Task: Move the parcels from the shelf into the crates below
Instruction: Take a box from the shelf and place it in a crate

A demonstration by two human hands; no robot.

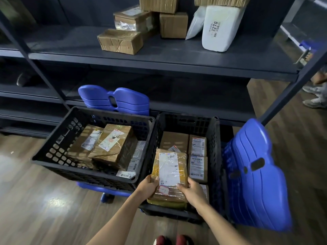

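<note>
A yellow-brown taped parcel (169,171) with a white label is over the right black crate (215,138). My left hand (147,187) grips its near left edge and my right hand (192,189) grips its near right edge. The right crate holds several labelled boxes beneath and beyond it. The left black crate (58,138) holds several brown parcels, one (113,145) tilted on top. On the dark shelf (159,55) above stand several cardboard boxes (120,41), a white foam block (221,27) and a grey mailer bag (196,22).
Blue plastic chairs carry the crates, one backrest (115,99) behind the left crate and another (256,174) to the right. Lower shelves sit behind the crates. Someone's shoes (315,96) stand at the far right. My own red shoes (173,240) are on the wooden floor.
</note>
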